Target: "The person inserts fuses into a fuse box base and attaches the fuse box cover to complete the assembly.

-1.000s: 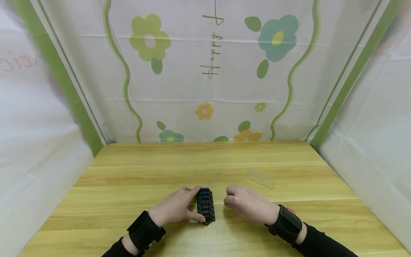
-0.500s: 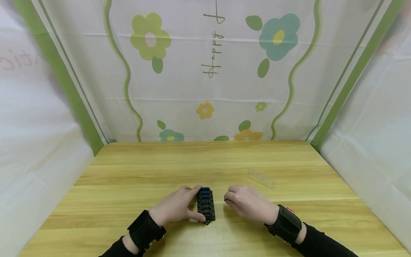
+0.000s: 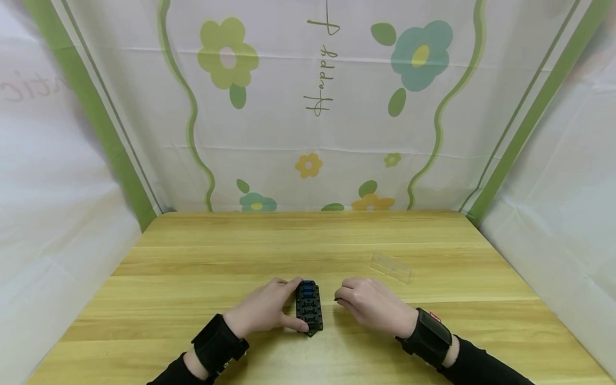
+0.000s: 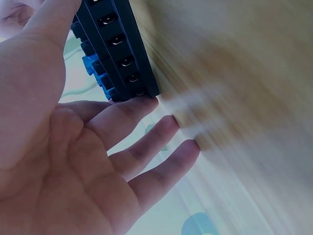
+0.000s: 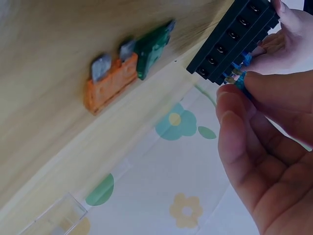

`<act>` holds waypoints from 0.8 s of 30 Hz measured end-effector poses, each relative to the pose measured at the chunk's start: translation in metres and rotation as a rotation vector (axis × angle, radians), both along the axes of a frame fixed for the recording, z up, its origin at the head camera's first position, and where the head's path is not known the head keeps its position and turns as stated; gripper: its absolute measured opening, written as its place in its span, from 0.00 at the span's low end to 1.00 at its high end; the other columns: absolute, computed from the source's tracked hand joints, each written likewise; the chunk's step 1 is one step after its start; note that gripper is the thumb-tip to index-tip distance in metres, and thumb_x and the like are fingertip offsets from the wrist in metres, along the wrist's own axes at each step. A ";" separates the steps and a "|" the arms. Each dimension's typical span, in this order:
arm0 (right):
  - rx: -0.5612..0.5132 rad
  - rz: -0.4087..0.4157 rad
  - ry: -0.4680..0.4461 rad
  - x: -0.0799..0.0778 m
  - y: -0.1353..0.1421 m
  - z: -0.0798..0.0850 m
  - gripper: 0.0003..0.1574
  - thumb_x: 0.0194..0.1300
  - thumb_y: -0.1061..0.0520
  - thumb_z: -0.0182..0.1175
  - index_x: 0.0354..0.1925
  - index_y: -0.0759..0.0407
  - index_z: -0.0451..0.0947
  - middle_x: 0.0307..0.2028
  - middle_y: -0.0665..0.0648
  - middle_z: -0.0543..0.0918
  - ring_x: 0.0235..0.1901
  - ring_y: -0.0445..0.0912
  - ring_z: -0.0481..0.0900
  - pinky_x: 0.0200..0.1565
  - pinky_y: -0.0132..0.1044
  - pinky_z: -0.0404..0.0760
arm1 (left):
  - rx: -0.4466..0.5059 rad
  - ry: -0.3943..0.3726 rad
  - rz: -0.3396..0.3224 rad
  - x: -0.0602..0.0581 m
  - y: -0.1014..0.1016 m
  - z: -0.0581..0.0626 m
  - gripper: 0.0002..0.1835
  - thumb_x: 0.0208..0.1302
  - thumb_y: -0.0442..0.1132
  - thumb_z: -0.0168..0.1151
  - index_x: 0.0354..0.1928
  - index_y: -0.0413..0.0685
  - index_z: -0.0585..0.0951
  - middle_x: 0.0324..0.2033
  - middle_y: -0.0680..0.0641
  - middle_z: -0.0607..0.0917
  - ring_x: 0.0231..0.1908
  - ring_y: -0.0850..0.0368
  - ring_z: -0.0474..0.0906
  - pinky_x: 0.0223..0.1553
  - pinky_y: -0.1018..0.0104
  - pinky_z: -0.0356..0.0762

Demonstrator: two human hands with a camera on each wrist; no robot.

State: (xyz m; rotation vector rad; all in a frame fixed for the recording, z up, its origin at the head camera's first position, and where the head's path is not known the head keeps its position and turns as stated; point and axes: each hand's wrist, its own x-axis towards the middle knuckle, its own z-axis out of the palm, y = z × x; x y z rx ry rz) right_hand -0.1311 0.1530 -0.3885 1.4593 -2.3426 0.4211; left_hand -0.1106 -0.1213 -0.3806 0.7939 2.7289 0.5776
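A black fuse block (image 3: pixel 309 307) with a row of slots lies on the table in front of me. Blue blade fuses (image 3: pixel 307 290) sit in its far end. My left hand (image 3: pixel 264 307) holds the block from the left, thumb at the near end and fingers at the far end. To the block's right, my right hand (image 3: pixel 370 303) pinches a small blue blade fuse (image 5: pixel 239 81) between thumb and fingertips, its metal prongs showing. An orange blade fuse (image 5: pixel 111 83) and a green blade fuse (image 5: pixel 152 48) lie on the table beside that hand, hidden in the head view.
A transparent plastic cover (image 3: pixel 391 267) lies beyond my right hand on the wooden table (image 3: pixel 231 251). Flower-printed white cloth (image 3: pixel 269 128) hangs at the back, with more cloth on both sides.
The right hand's fingers have shifted slightly around the small fuse, and a dark tip now shows at the fingertips. The left hand and the fuse block stay in place.
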 end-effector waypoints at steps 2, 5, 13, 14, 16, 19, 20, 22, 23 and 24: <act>-0.005 0.003 0.005 0.000 0.000 0.000 0.04 0.61 0.61 0.63 0.34 0.51 0.81 0.27 0.42 0.71 0.24 0.30 0.67 0.27 0.17 0.64 | -0.001 -0.002 0.001 0.000 0.000 0.000 0.56 0.48 0.75 0.57 0.72 0.45 0.60 0.59 0.39 0.72 0.59 0.46 0.68 0.52 0.55 0.71; -0.008 0.009 0.011 0.001 -0.001 0.000 0.04 0.62 0.60 0.63 0.35 0.51 0.81 0.27 0.42 0.72 0.25 0.30 0.69 0.27 0.17 0.65 | -0.001 -0.001 0.003 0.000 0.000 -0.001 0.56 0.48 0.75 0.57 0.72 0.45 0.60 0.59 0.39 0.72 0.59 0.46 0.68 0.52 0.55 0.71; -0.016 0.012 0.018 0.003 -0.005 -0.001 0.04 0.60 0.61 0.65 0.35 0.53 0.82 0.28 0.44 0.75 0.26 0.31 0.72 0.28 0.17 0.69 | 0.012 0.003 -0.015 -0.001 0.001 -0.003 0.56 0.49 0.74 0.57 0.72 0.44 0.59 0.59 0.39 0.72 0.59 0.46 0.68 0.53 0.55 0.70; -0.013 0.013 0.019 0.003 -0.006 -0.001 0.04 0.60 0.61 0.64 0.36 0.53 0.82 0.28 0.44 0.75 0.26 0.31 0.72 0.29 0.17 0.69 | 0.014 0.002 -0.014 0.000 0.001 -0.003 0.56 0.49 0.74 0.58 0.72 0.44 0.59 0.58 0.38 0.72 0.59 0.45 0.68 0.53 0.55 0.70; -0.010 0.016 0.019 0.003 -0.010 0.000 0.04 0.61 0.61 0.64 0.36 0.53 0.82 0.29 0.44 0.76 0.27 0.31 0.73 0.30 0.17 0.69 | 0.016 0.005 -0.006 0.000 -0.001 -0.002 0.56 0.48 0.74 0.59 0.72 0.43 0.59 0.58 0.38 0.72 0.58 0.45 0.69 0.53 0.55 0.70; -0.012 0.025 0.023 0.001 -0.015 0.002 0.05 0.61 0.62 0.63 0.37 0.54 0.82 0.30 0.45 0.76 0.28 0.33 0.74 0.31 0.18 0.71 | 0.016 0.017 0.007 -0.001 -0.003 -0.002 0.57 0.47 0.73 0.60 0.72 0.42 0.60 0.58 0.36 0.72 0.58 0.44 0.69 0.52 0.53 0.70; -0.013 0.028 0.027 0.001 -0.016 0.003 0.05 0.61 0.62 0.63 0.37 0.54 0.82 0.30 0.45 0.76 0.28 0.33 0.75 0.32 0.18 0.71 | 0.018 0.021 0.010 -0.001 -0.003 -0.002 0.57 0.47 0.74 0.60 0.72 0.42 0.60 0.58 0.36 0.72 0.58 0.44 0.69 0.52 0.53 0.70; -0.018 0.036 0.043 0.001 -0.019 0.003 0.05 0.60 0.63 0.64 0.36 0.55 0.82 0.29 0.45 0.77 0.27 0.33 0.74 0.32 0.18 0.71 | 0.018 0.028 0.008 -0.002 -0.002 -0.004 0.58 0.47 0.74 0.59 0.72 0.42 0.60 0.58 0.36 0.72 0.58 0.44 0.69 0.52 0.53 0.71; -0.019 0.037 0.046 0.001 -0.019 0.003 0.05 0.60 0.62 0.64 0.36 0.54 0.82 0.29 0.45 0.77 0.27 0.33 0.74 0.32 0.18 0.71 | 0.019 0.032 0.006 -0.003 -0.002 -0.004 0.58 0.46 0.75 0.59 0.72 0.42 0.60 0.58 0.35 0.72 0.57 0.44 0.69 0.52 0.53 0.71; -0.020 0.037 0.049 0.001 -0.020 0.003 0.05 0.60 0.62 0.64 0.36 0.54 0.82 0.29 0.45 0.77 0.27 0.33 0.74 0.31 0.18 0.71 | 0.019 0.035 0.005 -0.003 -0.001 -0.005 0.58 0.46 0.75 0.58 0.72 0.42 0.60 0.58 0.35 0.72 0.57 0.44 0.69 0.52 0.53 0.71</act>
